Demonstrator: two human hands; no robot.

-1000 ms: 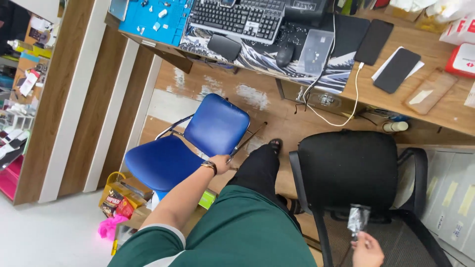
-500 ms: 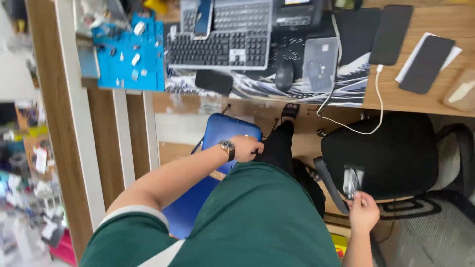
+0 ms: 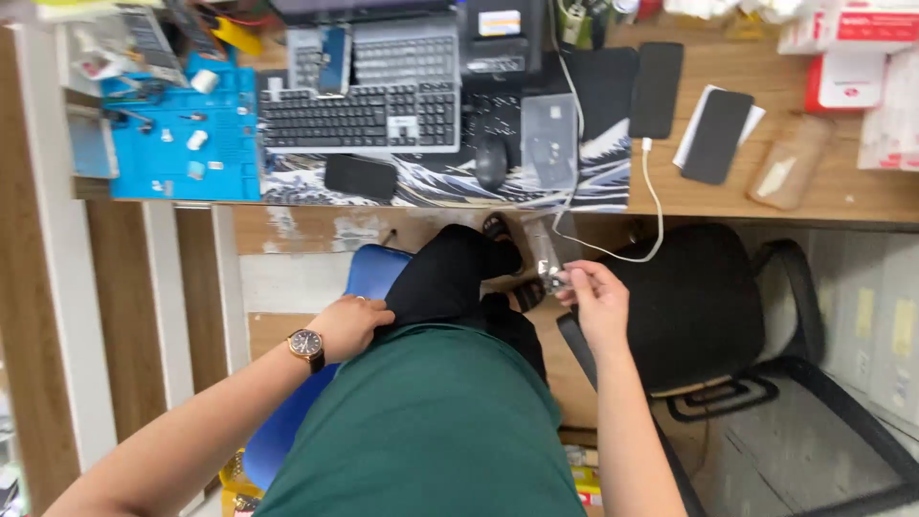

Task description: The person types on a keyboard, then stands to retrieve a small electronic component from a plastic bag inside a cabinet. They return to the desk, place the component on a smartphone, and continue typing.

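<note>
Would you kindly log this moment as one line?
left hand: rests on thigh | right hand: pinches small clear packet | black chair beside

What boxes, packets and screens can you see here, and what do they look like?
Red and white box: flat, at the desk's far right.
Two dark phones: black slabs, screens off, right of the keyboard.
Small clear packet: shiny, pinched in the right hand.
Left hand: on the thigh, holding nothing.

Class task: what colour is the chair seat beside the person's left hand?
Blue: the chair seat by the left hand, clearest in the head view.
</note>
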